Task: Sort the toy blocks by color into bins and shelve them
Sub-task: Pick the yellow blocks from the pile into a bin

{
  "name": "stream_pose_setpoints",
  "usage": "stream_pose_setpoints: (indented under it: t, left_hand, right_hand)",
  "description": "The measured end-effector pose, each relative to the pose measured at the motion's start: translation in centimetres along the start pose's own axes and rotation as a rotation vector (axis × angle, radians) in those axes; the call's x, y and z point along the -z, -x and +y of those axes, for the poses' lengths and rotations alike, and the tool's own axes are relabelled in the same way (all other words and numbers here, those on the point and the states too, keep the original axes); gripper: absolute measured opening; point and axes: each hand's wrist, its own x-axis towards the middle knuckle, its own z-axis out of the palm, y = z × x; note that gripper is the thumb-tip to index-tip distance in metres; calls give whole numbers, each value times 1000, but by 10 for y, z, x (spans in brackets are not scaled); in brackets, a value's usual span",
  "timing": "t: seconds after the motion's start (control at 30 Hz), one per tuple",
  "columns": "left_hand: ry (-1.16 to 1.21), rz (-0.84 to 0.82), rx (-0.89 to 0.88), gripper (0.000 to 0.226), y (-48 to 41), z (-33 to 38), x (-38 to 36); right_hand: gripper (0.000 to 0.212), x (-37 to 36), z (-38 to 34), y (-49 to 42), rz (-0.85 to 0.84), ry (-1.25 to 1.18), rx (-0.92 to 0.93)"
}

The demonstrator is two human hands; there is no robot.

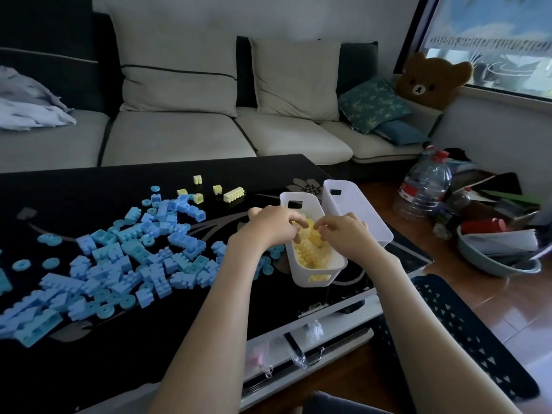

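Well, left hand [274,225] and right hand [343,234] curled over the bin [300,280], grip unclear; yellow blocks [310,252] inside probably light, hard, pinchable by sides.

The room is dim, lit only by hazy, washed-out daylight from the window [490,40] beyond the counter's [89,186] far right corner. The glossy black counter faintly mirrors the yellow blocks [234,195]. Wide-angle distortion bends the sofa [179,138], and detail is soft.

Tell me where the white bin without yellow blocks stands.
In the head view, the white bin stands near the black table's right end, right of the bin with yellow blocks, just beyond the right hand.
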Motion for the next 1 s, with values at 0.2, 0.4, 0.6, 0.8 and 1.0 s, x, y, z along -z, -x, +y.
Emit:
stream_pose_setpoints:
  t: [0.2,0.4,0.6,0.8,1.0]
  left_hand:
    - [75,186,21,39,8,-11,10]
    - [71,266,174,32,22,-63,37]
    - [-141,278,298,36,2,-140,76]
    - [-290,131,369,51,-57,-185,97]
    - [-485,-84,375,67,-84,-200,95]
  right_hand:
    - [37,0,-21,-6,178,66,57]
    - [60,-14,-91,-46,10,-71,333]
    - [69,-40,-136,-122,-174,84,369]
    - [86,-62,-170,-175,-305,395,350]
    - [68,-65,-172,-207,-339,580,386]
